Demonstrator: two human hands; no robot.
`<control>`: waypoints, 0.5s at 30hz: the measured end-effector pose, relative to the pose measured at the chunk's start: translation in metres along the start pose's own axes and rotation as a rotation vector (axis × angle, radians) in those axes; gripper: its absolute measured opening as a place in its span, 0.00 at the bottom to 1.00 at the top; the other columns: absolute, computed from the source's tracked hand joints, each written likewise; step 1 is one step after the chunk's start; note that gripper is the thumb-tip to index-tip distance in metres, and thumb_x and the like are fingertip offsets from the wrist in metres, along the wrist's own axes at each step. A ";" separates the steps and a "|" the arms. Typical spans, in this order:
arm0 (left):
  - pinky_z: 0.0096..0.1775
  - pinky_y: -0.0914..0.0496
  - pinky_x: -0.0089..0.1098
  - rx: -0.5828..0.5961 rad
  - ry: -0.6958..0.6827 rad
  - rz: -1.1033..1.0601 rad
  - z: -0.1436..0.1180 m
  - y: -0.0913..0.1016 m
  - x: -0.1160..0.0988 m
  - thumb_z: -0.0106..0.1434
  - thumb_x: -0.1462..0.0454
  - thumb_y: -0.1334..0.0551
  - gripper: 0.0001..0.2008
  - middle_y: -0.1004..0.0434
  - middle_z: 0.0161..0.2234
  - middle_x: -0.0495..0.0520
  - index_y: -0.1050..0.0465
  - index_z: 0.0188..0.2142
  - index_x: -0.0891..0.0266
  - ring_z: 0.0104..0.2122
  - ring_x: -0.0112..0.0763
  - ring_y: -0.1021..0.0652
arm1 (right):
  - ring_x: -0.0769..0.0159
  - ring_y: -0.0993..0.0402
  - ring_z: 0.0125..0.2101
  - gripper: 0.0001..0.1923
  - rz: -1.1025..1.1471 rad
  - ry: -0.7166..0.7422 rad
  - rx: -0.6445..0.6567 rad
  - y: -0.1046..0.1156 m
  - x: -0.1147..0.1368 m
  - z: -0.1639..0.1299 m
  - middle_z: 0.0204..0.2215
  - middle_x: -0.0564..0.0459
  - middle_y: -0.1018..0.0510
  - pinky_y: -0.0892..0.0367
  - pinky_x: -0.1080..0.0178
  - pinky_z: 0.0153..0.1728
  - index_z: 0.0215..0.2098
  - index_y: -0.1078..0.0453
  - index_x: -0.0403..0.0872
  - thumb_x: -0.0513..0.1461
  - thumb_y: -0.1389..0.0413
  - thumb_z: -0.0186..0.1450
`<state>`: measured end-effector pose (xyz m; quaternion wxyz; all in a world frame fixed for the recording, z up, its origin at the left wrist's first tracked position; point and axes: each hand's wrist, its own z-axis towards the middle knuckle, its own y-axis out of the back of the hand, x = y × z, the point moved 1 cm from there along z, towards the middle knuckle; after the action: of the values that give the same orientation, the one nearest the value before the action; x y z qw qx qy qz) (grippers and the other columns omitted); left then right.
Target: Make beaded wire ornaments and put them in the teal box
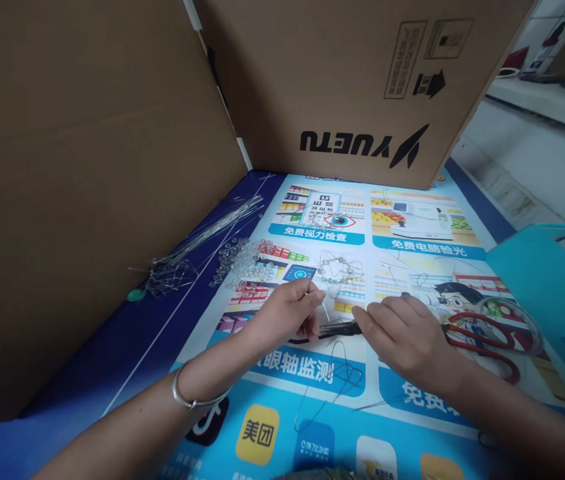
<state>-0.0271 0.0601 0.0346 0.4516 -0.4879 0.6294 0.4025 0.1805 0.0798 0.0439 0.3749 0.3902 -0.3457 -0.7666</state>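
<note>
My left hand, with a silver bangle at the wrist, pinches a thin wire between thumb and fingers. My right hand grips dark pliers whose tip points left, toward the left fingertips. Just beyond the hands lies a bent wire strung with clear beads. A loose wire loop lies on the poster in front of my hands.
A pile of clear beads and a bundle of straight wires lie at the left. Red-handled scissors rest at the right beside a teal box. Big cardboard boxes wall off the back and left.
</note>
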 end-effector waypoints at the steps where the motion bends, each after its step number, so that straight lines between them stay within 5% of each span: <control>1: 0.18 0.38 0.24 -0.002 0.012 -0.008 0.000 -0.001 0.001 0.61 0.54 0.47 0.13 0.28 0.16 0.47 0.39 0.28 0.60 0.15 0.26 0.28 | 0.63 0.36 0.32 0.12 -0.009 0.009 -0.010 0.001 0.000 0.001 0.31 0.48 0.27 0.44 0.58 0.32 0.42 0.32 0.42 0.33 0.47 0.60; 15: 0.18 0.34 0.25 -0.023 0.047 0.018 0.001 -0.004 0.006 0.59 0.53 0.45 0.14 0.32 0.18 0.46 0.38 0.27 0.61 0.15 0.27 0.27 | 0.63 0.34 0.32 0.11 -0.003 0.087 -0.028 0.000 0.002 0.004 0.32 0.48 0.26 0.44 0.58 0.30 0.42 0.33 0.42 0.33 0.48 0.61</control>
<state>-0.0236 0.0581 0.0280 0.4276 -0.4967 0.6394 0.4020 0.1757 0.0790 0.0449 0.3939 0.4181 -0.3179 -0.7542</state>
